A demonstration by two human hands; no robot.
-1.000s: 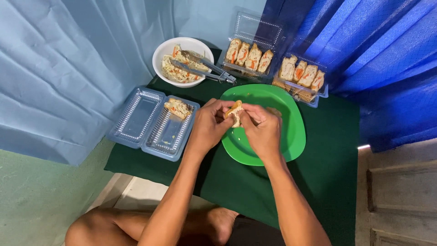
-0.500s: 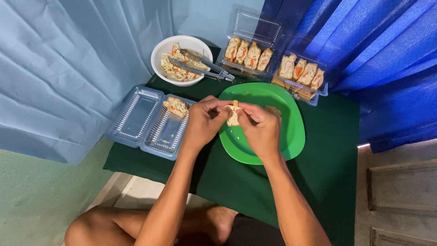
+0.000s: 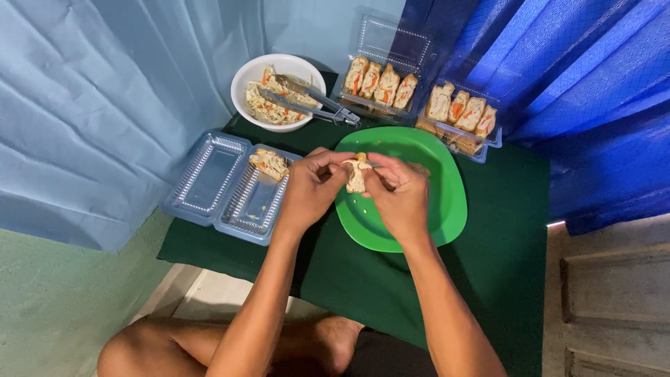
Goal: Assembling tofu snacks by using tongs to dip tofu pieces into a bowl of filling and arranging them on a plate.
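Your hands have drifted slightly left over the green plate (image 3: 433, 209): your left hand (image 3: 310, 188) and right hand (image 3: 398, 192) both pinch the stuffed roll (image 3: 357, 174) above it. Beyond, one roll lies in the open clear container (image 3: 209, 181); farther off stand the white filling bowl (image 3: 279, 91) and two packed trays (image 3: 380, 80).

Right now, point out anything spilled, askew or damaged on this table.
Nothing stands out. Both hands, left hand and right hand, hold a filled roll over the green plate. The open clear container holds one roll; the tongs rest across the white bowl. No spill shows on the green cloth.
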